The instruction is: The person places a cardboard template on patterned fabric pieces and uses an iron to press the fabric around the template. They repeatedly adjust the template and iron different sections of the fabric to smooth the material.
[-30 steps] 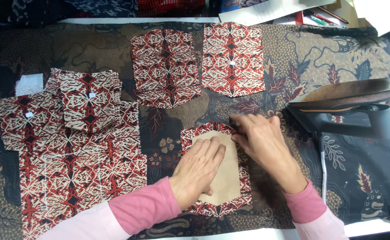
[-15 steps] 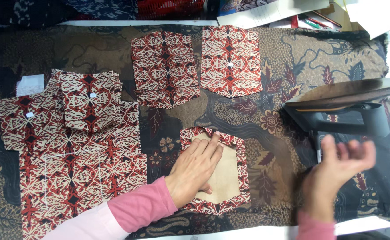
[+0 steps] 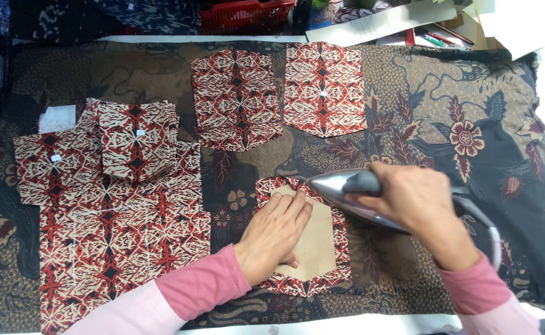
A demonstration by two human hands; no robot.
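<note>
The left hand lies flat, fingers together, pressing a tan card template onto a red patterned pocket piece; the palm hides the template's left edge and much of the fabric under it. Just beside it, the right hand is closed around the handle of a silver iron, whose tip rests on the pocket's upper right fold. The fist covers most of the handle, and the iron's rear is hard to make out. Left of the left hand sits a stack of red cut pieces. Beyond both hands lie two finished pockets on the cloth-covered bench. A red basket is cut off at the far edge.
</note>
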